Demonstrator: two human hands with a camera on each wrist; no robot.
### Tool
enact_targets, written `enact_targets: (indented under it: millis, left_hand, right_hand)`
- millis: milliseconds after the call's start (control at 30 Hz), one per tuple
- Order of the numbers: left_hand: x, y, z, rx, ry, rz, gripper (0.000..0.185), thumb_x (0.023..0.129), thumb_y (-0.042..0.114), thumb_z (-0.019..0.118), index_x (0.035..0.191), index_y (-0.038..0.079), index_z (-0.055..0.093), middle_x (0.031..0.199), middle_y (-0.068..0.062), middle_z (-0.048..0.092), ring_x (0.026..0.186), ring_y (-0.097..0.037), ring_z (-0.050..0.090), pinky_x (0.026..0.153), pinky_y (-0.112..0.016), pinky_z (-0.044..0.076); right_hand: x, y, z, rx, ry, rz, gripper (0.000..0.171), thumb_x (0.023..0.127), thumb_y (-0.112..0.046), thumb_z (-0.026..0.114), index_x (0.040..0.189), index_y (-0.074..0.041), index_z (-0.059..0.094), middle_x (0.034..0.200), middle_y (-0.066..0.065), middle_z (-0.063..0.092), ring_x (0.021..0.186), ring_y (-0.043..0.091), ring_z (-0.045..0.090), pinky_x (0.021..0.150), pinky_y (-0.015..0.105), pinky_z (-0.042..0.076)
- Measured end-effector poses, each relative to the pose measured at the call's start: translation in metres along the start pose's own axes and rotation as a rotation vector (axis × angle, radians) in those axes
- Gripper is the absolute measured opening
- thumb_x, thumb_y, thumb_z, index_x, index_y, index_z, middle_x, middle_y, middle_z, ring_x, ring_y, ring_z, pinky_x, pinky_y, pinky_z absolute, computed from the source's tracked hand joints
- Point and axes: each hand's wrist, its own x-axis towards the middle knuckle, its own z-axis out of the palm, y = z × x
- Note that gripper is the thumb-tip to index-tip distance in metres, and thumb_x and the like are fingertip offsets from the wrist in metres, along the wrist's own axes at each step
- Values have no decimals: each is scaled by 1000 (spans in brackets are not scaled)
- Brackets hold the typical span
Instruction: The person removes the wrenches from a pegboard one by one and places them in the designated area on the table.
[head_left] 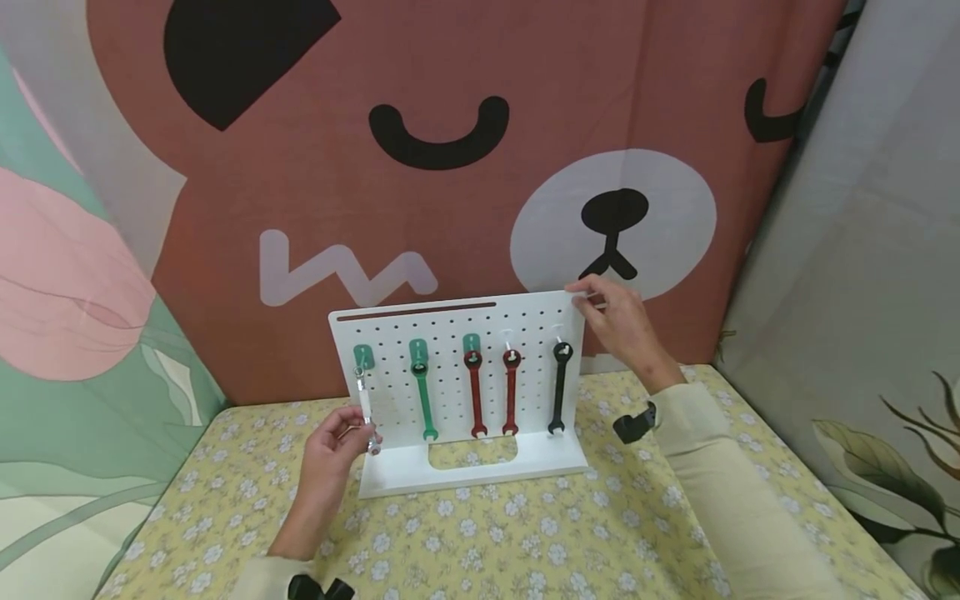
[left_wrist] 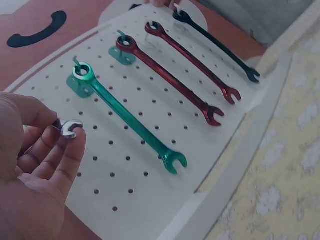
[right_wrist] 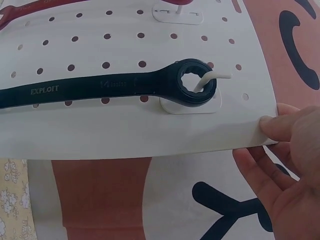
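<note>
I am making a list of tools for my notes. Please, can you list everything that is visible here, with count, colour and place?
pegboard stand: one, white, upright on the table, in the middle
silver wrench: one, hangs from the leftmost green hook, lower end held by the left hand
green wrench: one, second hook from the left
red wrenches: two, side by side in the middle of the board
black wrench: one, on the rightmost white hook
tablecloth: one, yellow with small white flowers, covers the table
bear-face cloth: one, brown, behind the board
left hand: fingers pinch the silver wrench's open end
right hand: fingers grip the board's upper right corner
</note>
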Motion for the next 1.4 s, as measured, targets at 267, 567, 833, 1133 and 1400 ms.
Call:
enact_targets:
  millis: [267, 567, 833, 1133, 1400]
  left_hand:
    - [-6, 13, 2, -163, -63, -12, 25, 102, 1, 63, 123, -9, 52, 94, -4, 60, 78, -14, 66, 71, -26, 59]
    - [-15, 40, 4, -296, -148, -1, 17, 102, -4, 59, 119, -4, 56, 93, -3, 62, 79, -14, 66, 69, -24, 59]
    - [-19, 43, -11, -226, -144, 0, 19, 102, -3, 60, 120, -8, 55, 93, -3, 61, 81, -15, 67, 72, -26, 59]
    - [-23, 22, -39, -89, -37, -88, 14, 101, 3, 66, 114, 1, 62, 91, -4, 61, 73, -17, 64, 65, -32, 59]
    - [-21, -4, -63, 13, 24, -191, 16, 99, 2, 66, 113, -5, 61, 91, -6, 67, 75, -18, 66, 65, -32, 60]
  right_hand:
    - [1, 0, 1, 3, 6, -8, 17, 103, -7, 64, 118, -9, 72, 117, 15, 71, 102, 36, 70, 85, 53, 58]
    - [1, -1, -2, 2, 7, 2, 18, 103, -7, 64, 120, -10, 71, 118, 16, 70, 103, 38, 70, 85, 54, 58]
    - [2, 0, -1, -4, -7, 19, 18, 104, -11, 63, 120, -11, 71, 119, 14, 70, 104, 37, 69, 85, 53, 58]
    - [-3, 0, -3, -5, -7, 26, 18, 105, -10, 62, 120, -10, 71, 118, 15, 70, 104, 38, 69, 85, 54, 57]
    - [-4, -1, -2, -6, -14, 1, 17, 104, -9, 62, 120, -11, 70, 117, 14, 70, 102, 37, 70, 84, 53, 58]
